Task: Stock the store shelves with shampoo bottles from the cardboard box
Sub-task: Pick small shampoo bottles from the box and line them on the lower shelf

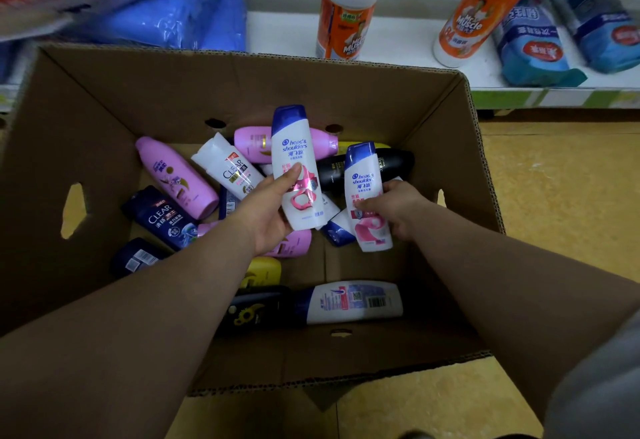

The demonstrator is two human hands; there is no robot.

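Observation:
An open cardboard box (104,99) stands on the floor with several shampoo bottles lying loose in it. Inside the box, my left hand (266,210) grips a tall white Head & Shoulders bottle (294,148) with a blue cap, held upright. My right hand (398,208) grips a smaller white Head & Shoulders bottle (363,175) of the same kind. Around them lie pink bottles (176,175), a white Clear bottle (228,165), a dark blue Clear bottle (162,217), a black bottle (391,161) and a white bottle (356,300) with its back label up.
A low white shelf (398,40) runs behind the box. On it stand two orange Mr Muscle bottles (346,19) and blue packs (533,44). Blue plastic-wrapped goods (166,13) sit at the back left. Yellow floor (554,196) lies to the right.

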